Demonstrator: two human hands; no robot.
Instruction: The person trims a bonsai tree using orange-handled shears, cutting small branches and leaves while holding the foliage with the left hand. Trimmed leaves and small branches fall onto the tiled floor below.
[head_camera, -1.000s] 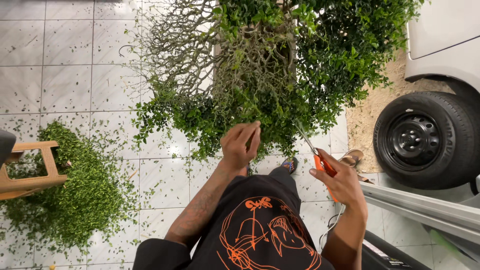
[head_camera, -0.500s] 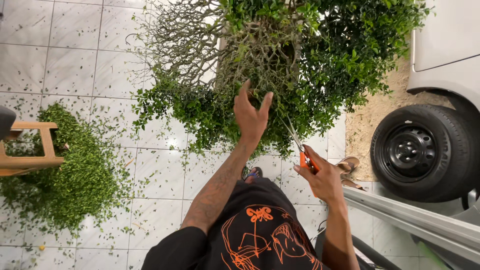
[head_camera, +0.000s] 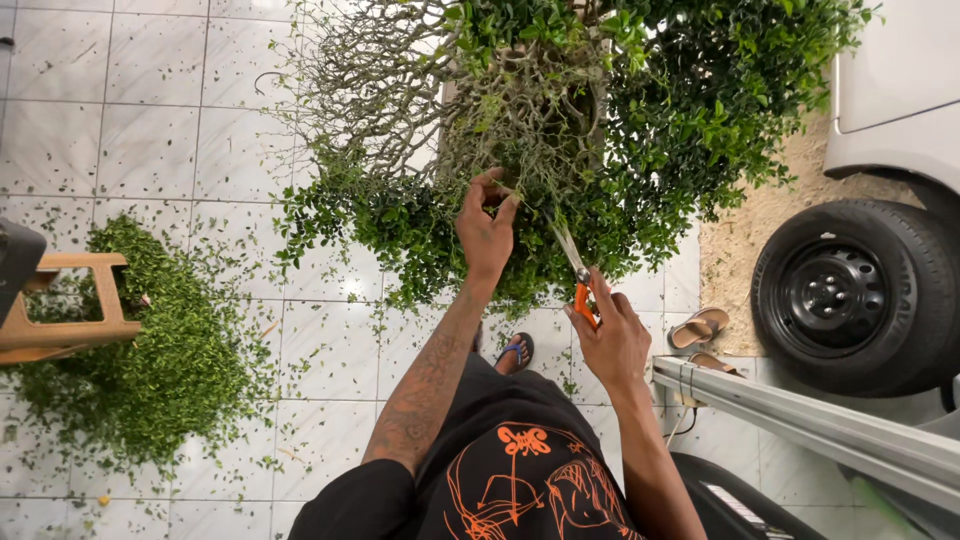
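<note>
The left hand (head_camera: 487, 228) reaches up into the shrub (head_camera: 560, 130), its fingers (head_camera: 492, 190) pinched around a thin twig (head_camera: 530, 200) at the lower edge of the foliage. Holding the twig that way appears to pull it clear of the neighbouring branches, so that the blades can get at it alone.

The right hand (head_camera: 612, 335) sits just below and to the right of the shrub's edge, fingers clenched through the orange handles of the scissors (head_camera: 576, 272). The blades point up and to the left, toward the pinched twig, with their tips near the left hand. Whether the blades are parted or closed is hard to make out, since they are thin and lost against the leaves.

Left of the shrub the branches are bare and grey; the right side is dense and green. A heap of clippings (head_camera: 140, 340) lies on the tiled floor (head_camera: 150, 130) well to the lower left of the shrub, beside a wooden stool (head_camera: 70, 305) that the frame edge cuts off. Right of the shrub stands a car wheel (head_camera: 850, 295), the car above it mostly out of frame, and a pair of sandals (head_camera: 700, 330) lies by the wheel. The shrub's pot and trunk are hidden under the crown. One foot in a blue sandal (head_camera: 517, 350) shows below the foliage; the other is hidden.
</note>
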